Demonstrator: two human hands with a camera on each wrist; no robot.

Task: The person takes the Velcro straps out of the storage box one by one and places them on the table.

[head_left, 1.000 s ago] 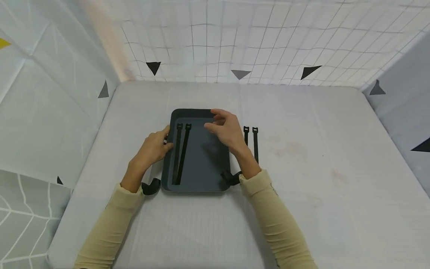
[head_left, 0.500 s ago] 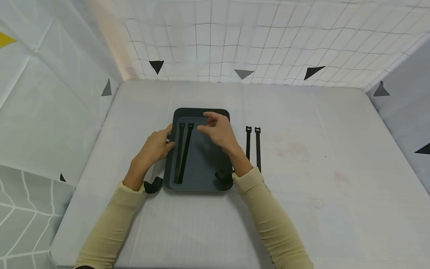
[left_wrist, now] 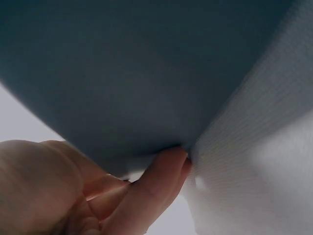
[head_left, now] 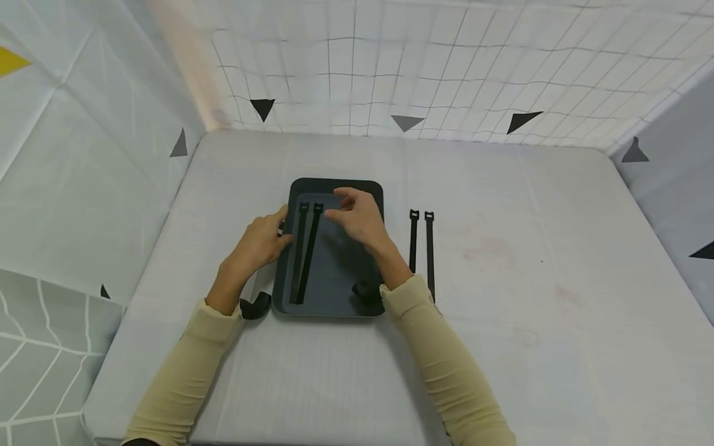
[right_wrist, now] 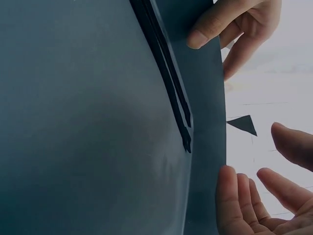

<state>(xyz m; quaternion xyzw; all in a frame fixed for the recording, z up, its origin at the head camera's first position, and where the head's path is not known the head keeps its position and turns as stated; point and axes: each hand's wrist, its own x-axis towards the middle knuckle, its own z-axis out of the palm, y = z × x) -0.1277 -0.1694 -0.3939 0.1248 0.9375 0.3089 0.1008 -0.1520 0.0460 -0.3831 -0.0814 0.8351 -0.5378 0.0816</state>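
My left hand (head_left: 258, 243) grips the left rim of a dark grey-blue tray (head_left: 337, 291). The thumb (right_wrist: 199, 38) lies over the rim on the inside, while the other fingers stay outside. In the left wrist view, fingertips (left_wrist: 173, 154) touch the tray's outer wall (left_wrist: 132, 98). Over the tray's upper right part hovers my right hand (head_left: 361, 217), thumb and fingers apart, holding nothing. Two black hook-and-loop cable straps, one at the left (head_left: 298, 260) and one beside it (head_left: 310, 251), lie lengthwise in the tray's left side.
Two more black straps, a near one (head_left: 413, 238) and a farther one (head_left: 429, 248), lie parallel on the white table (head_left: 502, 347), right of the tray. The right sleeve partly covers them. A black wrist mount (head_left: 255, 306) sits by the left cuff. White gridded sheeting (head_left: 390, 62) rises behind.
My right hand has moved slightly left over the tray, uncovering more of the outside straps. The left hand keeps its grip. The whole view has shifted slightly.
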